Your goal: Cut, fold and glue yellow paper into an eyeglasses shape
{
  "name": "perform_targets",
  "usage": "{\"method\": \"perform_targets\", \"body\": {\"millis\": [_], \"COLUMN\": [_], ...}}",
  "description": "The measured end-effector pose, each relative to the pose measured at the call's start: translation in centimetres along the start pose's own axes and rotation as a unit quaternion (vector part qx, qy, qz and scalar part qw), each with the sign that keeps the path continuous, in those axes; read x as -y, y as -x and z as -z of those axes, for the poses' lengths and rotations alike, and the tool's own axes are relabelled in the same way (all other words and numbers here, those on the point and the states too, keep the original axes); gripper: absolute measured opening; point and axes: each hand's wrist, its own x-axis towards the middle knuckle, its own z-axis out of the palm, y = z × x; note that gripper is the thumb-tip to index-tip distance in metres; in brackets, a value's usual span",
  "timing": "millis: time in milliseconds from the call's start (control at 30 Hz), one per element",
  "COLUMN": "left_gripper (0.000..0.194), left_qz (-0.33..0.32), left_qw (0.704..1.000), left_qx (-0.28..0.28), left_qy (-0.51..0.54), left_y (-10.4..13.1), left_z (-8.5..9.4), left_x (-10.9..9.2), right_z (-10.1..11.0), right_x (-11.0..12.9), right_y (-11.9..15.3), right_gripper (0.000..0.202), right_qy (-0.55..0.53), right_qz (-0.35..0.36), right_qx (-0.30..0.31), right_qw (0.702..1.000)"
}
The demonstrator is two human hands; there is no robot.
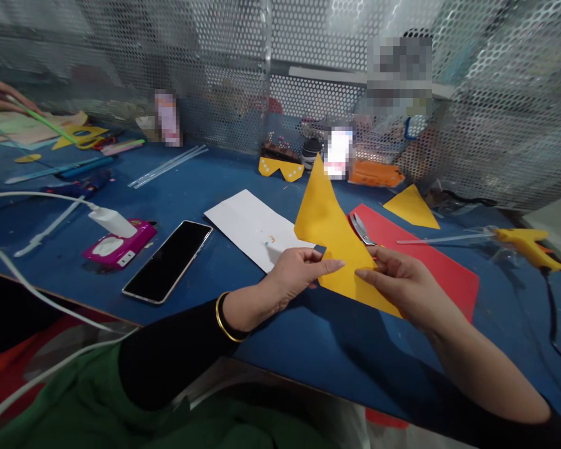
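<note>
A yellow paper sheet (330, 231) with a pointed top stands tilted up between my two hands. My left hand (292, 274) pinches its left lower part, thumb on the near face. My right hand (402, 280) grips the right lower part, thumb in front and fingers behind. Behind the sheet, a white paper (243, 221) lies to the left and a red sheet (453, 280) to the right. Scissors (361, 228) rest on the red sheet, their handles hidden by my right hand and the yellow paper.
At right lies a yellow glue gun (526, 243) with a glue stick. A black-screened phone (168, 262) and pink power socket (121, 246) are left. Yellow cut-outs (280, 168) stand near the perforated metal wall (224, 62). Another person's hand (4, 93) shows far left.
</note>
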Motion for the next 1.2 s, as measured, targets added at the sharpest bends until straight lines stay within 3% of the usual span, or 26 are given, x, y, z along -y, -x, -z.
{"method": "perform_targets", "body": {"millis": [133,367,533,700,933,1200], "left_gripper": [0.034,0.026,0.024,0.033,0.012,0.034], "left_qz": [-0.017,-0.041,-0.019,-0.053,-0.079,-0.111], "left_qw": [0.999,0.998,1.000,0.996,0.988,0.990], "left_qx": [0.028,0.017,0.017,-0.029,-0.110,-0.062], "left_qy": [-0.020,-0.049,-0.007,0.059,0.074,0.065], "left_y": [-0.1,-0.2,-0.2,-0.6,-0.6,-0.8], "left_z": [0.1,0.0,0.0,0.3,0.6,0.4], "left_x": [0.3,0.7,0.3,0.2,0.0,0.8], "right_z": [-0.2,-0.2,0.0,0.0,0.5,-0.1], "right_x": [0.0,-0.3,0.4,1.0,0.1,-0.6], "right_y": [0.1,0.0,0.1,0.0,-0.5,-1.1], "right_gripper": [0.047,0.043,0.044,0.050,0.052,0.055], "right_qy": [-0.011,0.005,-0.040,-0.084,-0.081,-0.042], "right_qz": [-0.008,0.000,-0.013,-0.020,-0.010,-0.011], "right_qx": [0.013,-0.011,-0.002,-0.042,-0.047,-0.054], "right_qw": [1.000,1.000,0.999,0.995,0.996,0.998]}}
